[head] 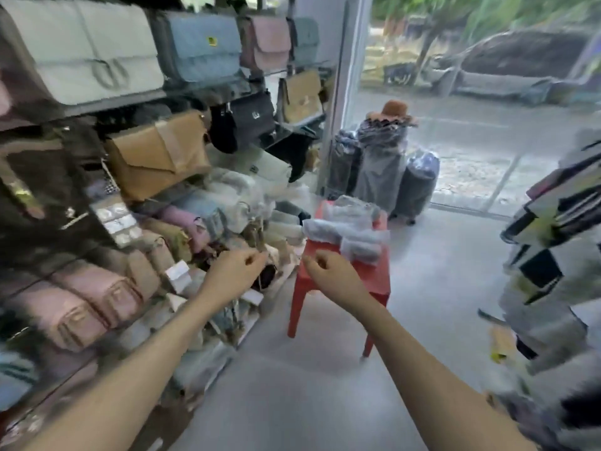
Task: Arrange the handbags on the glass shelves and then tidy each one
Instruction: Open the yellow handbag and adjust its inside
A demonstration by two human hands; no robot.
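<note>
Both your bare forearms fill the lower frame. Your left hand point(235, 271), at centre-left, has its fingers curled, thumb and fingertips together over the heap of small bags on the lower shelf; it may be pinching a thin strap or tag there, but the blur hides what. Your right hand point(325, 266), at centre, is loosely curled just in front of the red plastic stool point(338, 288) and seems to hold nothing.

The plastic-wrapped pale handbags point(344, 226) lie piled on the stool top, right of the glass shelves point(136, 99) that run up the left side, where a tan envelope-flap handbag point(156, 157) and a blue quilted handbag point(201, 47) already stand.

Judging by their slump, the wrapped bags are light and soft, and the film is probably slippery. Take one by the body with a spread hand under it, or by its top edge, rather than by loose wrap, which may slide off.
</note>
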